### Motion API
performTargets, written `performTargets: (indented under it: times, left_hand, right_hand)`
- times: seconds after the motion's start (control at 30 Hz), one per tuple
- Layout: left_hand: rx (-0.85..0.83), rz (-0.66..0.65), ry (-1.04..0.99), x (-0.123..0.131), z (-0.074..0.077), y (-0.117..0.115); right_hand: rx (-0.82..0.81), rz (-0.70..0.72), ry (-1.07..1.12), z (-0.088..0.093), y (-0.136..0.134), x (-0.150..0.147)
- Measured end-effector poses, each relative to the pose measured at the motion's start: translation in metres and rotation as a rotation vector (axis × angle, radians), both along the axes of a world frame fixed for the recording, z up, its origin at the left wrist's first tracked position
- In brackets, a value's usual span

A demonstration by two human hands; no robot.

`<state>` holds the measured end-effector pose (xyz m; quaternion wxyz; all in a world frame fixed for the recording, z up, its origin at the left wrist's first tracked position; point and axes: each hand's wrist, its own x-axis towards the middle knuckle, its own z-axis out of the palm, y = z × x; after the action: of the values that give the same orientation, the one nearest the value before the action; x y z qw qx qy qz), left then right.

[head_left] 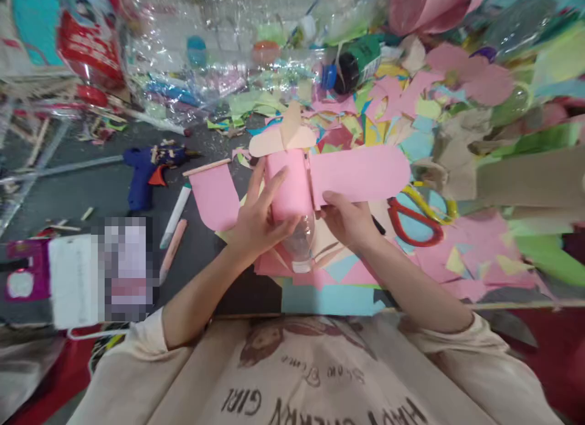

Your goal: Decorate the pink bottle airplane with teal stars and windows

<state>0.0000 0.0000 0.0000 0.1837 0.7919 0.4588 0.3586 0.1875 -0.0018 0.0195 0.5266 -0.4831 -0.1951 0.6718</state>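
Observation:
A clear plastic bottle (pixel 299 245) wrapped in pink paper (pixel 292 181) lies with its neck toward me, and cream paper blades (pixel 286 138) show at its far end. My left hand (pixel 262 214) is wrapped round the bottle's left side. A long pink paper strip (pixel 361 172) with a rounded end, edged by a thin stick, meets the bottle's right side. The thumb of my right hand (pixel 345 217) lies on that strip, pinching it near the stick. On the left, a smaller pink paper piece (pixel 214 193) has a stick along its top edge.
A blue glue gun (pixel 141 175) and two markers (pixel 173 230) lie to the left. Red-and-yellow scissors (pixel 418 221) rest on paper scraps at right. Plastic bottles and wrap (pixel 219 28) crowd the back, with a green bottle (pixel 359 62) among them. A white cable (pixel 95 335) hangs at the front left edge.

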Motion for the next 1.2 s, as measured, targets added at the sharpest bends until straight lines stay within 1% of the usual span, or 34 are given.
performTargets:
  times: [0.27,0.37,0.5,0.67,0.93,1.2]
  left_hand:
    - [-0.046,-0.058,0.005,-0.006,0.004,0.001]
    - [-0.069,-0.051,0.01,-0.006,0.005,0.001]
    - [-0.065,-0.04,0.01,-0.004,0.005,0.0]
    - [-0.05,-0.026,0.007,-0.003,0.005,-0.001]
    - [-0.086,-0.056,-0.016,-0.005,0.006,-0.001]
    - [-0.087,-0.036,0.003,-0.004,0.006,-0.002]
  right_hand:
    - [0.066,0.074,-0.036,-0.009,-0.004,0.004]
    - [0.086,0.094,-0.055,-0.012,-0.006,0.006]
    - [0.079,0.085,-0.074,-0.014,-0.007,0.006]
    - [0.07,0.079,-0.083,-0.014,-0.008,0.005]
    - [0.075,0.089,-0.115,-0.013,-0.009,0.007]
    - [0.048,0.099,-0.142,-0.012,-0.008,0.006]
